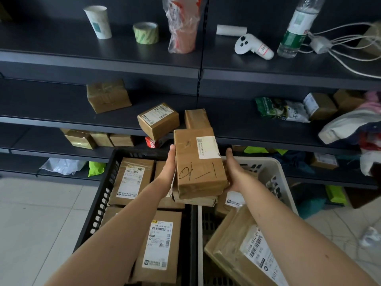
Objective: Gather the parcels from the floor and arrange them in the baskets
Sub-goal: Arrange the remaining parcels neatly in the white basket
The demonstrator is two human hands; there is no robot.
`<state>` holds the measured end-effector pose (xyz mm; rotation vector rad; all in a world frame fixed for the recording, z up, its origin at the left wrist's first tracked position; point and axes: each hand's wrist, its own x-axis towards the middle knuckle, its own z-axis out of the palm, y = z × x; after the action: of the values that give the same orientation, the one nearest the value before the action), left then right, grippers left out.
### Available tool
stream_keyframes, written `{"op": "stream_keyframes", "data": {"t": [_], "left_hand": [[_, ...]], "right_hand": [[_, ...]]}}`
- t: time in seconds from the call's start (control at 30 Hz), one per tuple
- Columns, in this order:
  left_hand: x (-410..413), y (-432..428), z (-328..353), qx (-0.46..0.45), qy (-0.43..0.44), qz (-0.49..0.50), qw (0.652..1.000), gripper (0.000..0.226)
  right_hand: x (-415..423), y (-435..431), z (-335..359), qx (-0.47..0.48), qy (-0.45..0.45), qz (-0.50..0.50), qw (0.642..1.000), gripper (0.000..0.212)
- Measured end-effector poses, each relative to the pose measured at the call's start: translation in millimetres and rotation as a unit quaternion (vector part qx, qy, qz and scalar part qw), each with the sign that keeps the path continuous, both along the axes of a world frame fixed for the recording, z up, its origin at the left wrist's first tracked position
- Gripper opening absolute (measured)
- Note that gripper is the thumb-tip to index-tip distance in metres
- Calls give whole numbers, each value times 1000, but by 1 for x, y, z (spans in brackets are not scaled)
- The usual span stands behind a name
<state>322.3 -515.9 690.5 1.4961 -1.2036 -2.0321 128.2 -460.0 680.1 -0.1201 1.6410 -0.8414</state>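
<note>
The left grip [169,168] and right grip [235,172] squeezed two stacked parcels [198,162] between them above the black basket [99,203], likely so both travelled together.

Label [157,244] on a parcel [156,276] reads "3759".

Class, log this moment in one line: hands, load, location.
left hand: grips parcel stack | right hand: grips parcel stack | position: over black basket and white basket | status: unplaced
</note>
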Motion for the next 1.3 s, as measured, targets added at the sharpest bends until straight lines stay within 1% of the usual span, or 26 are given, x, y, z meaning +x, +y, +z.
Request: {"op": "stream_keyframes", "data": {"t": [0.07,0.1,0.17,0.2,0.27,0.33,0.4,0.5,0.53,0.63,0.67,0.73,0.8,0.83,0.93,1.0,1.07,1.17,1.3], "left_hand": [[-4,-1,10,-24,3,10,1000,62],[-5,-3,12,-40,0,21,999,65],[-7,-8,15,-59,-12,33,998,70],[-8,-8,19,-63,-16,42,997,72],[-7,-7,22,-53,-16,57,997,78],[-4,-7,17,-38,-5,76,996,88],[1,-6,14,-27,-7,102,994,92],[4,6,18,-12,-9,97,995,79],[4,11,19,-5,-13,85,996,79],[2,23,26,-4,-48,51,998,104],[0,25,28,-13,-61,40,997,104],[-6,29,35,-21,-79,30,996,94],[-10,33,35,-6,-75,24,997,90],[-11,35,34,2,-68,23,997,90],[-7,33,32,10,-60,10,998,104],[-1,30,29,16,-52,15,998,110],[4,27,23,23,-41,39,998,109],[3,26,25,9,-29,72,997,101],[1,31,35,-22,-37,69,997,100]], "right_hand": [[2,-1,8,-16,27,-12,999,101],[5,-1,13,-21,39,-10,999,109],[6,1,15,-29,44,-5,999,133],[7,3,18,-30,46,-4,998,130],[8,11,29,-35,67,-6,997,105],[2,20,32,-37,77,-5,996,89],[-11,29,27,-28,93,-3,995,83],[-20,39,24,-8,115,25,993,76],[-22,43,24,-6,116,37,993,75],[-19,48,25,-23,100,75,992,76],[-15,48,26,-33,85,88,992,77],[-5,46,27,-47,40,113,992,82],[3,45,26,-48,1,118,992,75],[6,46,26,-47,-3,118,992,72],[4,46,23,-45,15,129,991,82],[1,48,23,-40,22,142,989,84],[-3,50,22,-47,21,146,988,81],[-10,53,24,-60,27,137,988,76],[-15,50,28,-62,64,129,988,75]]}}
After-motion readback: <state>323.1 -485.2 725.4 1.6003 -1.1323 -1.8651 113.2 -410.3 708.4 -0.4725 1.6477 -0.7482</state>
